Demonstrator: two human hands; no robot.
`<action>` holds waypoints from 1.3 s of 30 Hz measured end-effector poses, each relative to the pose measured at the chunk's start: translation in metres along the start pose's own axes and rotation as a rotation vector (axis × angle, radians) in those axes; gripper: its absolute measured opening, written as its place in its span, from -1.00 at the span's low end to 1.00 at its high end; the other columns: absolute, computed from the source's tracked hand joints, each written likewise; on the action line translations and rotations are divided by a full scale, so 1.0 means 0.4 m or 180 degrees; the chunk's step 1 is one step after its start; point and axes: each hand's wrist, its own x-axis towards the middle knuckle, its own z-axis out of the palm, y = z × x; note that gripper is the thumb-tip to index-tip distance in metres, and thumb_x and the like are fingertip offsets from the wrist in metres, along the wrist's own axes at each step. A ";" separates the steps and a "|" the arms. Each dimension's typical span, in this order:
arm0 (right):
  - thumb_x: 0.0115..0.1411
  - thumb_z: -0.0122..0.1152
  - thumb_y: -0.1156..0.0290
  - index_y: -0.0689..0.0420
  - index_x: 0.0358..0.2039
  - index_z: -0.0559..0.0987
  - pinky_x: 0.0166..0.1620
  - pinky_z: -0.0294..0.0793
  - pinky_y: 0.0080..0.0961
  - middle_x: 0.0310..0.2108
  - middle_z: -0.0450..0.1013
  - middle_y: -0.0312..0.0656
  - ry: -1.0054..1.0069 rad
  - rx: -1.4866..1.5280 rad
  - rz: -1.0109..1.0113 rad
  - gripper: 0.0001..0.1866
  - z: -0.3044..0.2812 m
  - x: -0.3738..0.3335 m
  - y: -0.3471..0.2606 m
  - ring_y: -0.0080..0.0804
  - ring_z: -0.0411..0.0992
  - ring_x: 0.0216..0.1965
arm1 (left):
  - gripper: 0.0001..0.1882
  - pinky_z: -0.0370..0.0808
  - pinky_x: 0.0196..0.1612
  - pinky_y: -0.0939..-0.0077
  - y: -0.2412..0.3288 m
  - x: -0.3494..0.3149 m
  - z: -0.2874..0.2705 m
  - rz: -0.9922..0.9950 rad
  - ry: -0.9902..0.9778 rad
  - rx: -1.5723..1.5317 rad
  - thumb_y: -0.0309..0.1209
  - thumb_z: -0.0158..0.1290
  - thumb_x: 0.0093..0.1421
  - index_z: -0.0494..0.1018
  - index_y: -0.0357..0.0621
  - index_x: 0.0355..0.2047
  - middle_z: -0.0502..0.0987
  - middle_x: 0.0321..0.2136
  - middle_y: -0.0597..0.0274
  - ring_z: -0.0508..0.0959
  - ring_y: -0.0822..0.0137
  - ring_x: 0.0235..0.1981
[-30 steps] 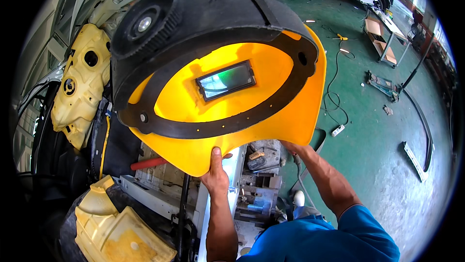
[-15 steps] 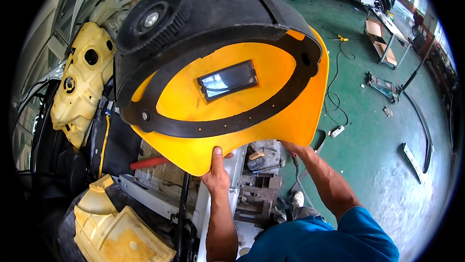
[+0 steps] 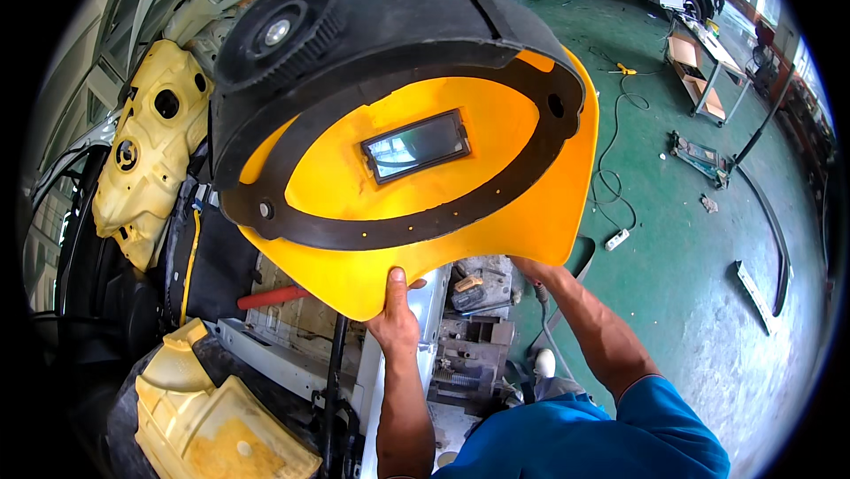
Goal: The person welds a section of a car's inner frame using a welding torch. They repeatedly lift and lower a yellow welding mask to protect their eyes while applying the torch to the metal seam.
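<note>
A yellow welding mask (image 3: 522,213) fills the middle, its inner side turned up toward me. A black headband (image 3: 390,235) with a ridged adjusting knob (image 3: 277,32) crosses it, and a dark rectangular lens (image 3: 416,147) sits in its centre. My left hand (image 3: 396,320) grips the lower left edge, thumb on the inner face and fingers mostly behind. My right hand (image 3: 537,274) is partly hidden behind the lower right edge. A grey hose (image 3: 544,311) with a red part runs down from beneath this hand; what its fingers close around is hidden.
Stripped car bodywork with yellowish moulded parts (image 3: 150,151) lies to the left, beside a red bar (image 3: 270,297). Below the mask are a metal clamp-like block (image 3: 478,351) and tools. On the green floor lie a cable (image 3: 606,169) and a floor jack (image 3: 699,158); a trolley (image 3: 708,58) stands beyond.
The welding mask has shifted very slightly to the left, and the reflection in its lens differs. Both hands keep nearly the same places.
</note>
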 end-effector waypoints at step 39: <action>0.18 0.20 0.38 0.11 -0.07 0.57 -0.04 0.50 -0.17 -0.12 0.54 -0.03 0.0019 0.0075 0.0029 -0.71 0.019 -0.008 -0.005 0.03 0.48 -0.06 | -0.54 0.66 -0.40 0.43 -0.005 0.002 -0.009 0.0006 -0.0068 -0.0069 -0.38 0.06 0.31 0.29 -0.25 0.17 0.54 -0.08 0.02 0.64 0.22 -0.27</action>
